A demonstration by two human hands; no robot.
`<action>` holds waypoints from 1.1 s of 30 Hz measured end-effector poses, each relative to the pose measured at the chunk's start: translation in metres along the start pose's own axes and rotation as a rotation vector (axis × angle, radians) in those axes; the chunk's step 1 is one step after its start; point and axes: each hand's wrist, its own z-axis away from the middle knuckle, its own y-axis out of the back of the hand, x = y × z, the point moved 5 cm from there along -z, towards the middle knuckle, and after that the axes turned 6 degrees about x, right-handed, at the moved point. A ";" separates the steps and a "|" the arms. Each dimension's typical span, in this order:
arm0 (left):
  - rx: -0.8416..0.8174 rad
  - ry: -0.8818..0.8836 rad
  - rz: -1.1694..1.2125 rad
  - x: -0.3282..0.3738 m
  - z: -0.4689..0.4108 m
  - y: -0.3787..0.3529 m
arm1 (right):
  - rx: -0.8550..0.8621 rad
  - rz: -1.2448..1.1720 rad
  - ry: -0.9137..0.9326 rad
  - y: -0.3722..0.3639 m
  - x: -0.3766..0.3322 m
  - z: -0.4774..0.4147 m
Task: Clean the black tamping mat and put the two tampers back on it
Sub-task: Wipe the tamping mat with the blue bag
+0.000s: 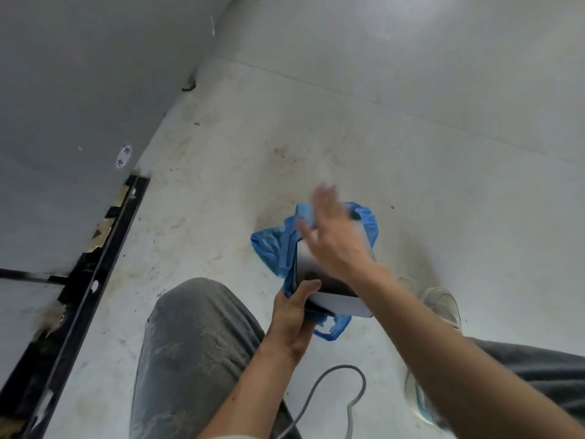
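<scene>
The floor is pale grey and dirty, with brown marks, and a grey wall stands on the far left.

A person crouches here. The left hand pinches the near corner of the black tamping mat, thumb on top and fingers under it, so the mat hangs tilted over a small bin lined with a blue bag. The mat looks shiny and pale on top, dark near the thumb. The right hand is flat and spread wide, just above the far part of the mat. It is blurry, so I think it is slapping or brushing the mat to knock the dirt off.

What could go wrong:
- The left hand holds only 1 corner. A hard slap could knock the mat out of the pinch and drop it in the bin.
- Dirt could fly past the bag and land on the floor beside the hand.
- The bag is loose. A swipe could catch it and pull it off the bin.

Counting:
- 2 hands
- 1 mat
- 1 blue bag
- 0 tampers in view
- 1 grey cable, below the left hand
- 1 shoe, to the right of the right arm
</scene>
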 end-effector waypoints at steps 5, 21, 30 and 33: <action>0.091 0.049 -0.058 -0.007 0.000 0.003 | -0.545 -0.149 -0.100 -0.023 0.007 0.007; 0.016 0.022 0.095 0.002 -0.004 -0.002 | 0.108 -0.002 -0.186 0.008 0.040 -0.019; 0.022 0.036 0.054 0.004 -0.004 -0.006 | 0.403 -0.147 -0.237 0.027 0.056 -0.016; 0.025 0.004 0.057 0.002 -0.003 -0.005 | -0.131 0.055 -0.218 -0.017 0.056 0.001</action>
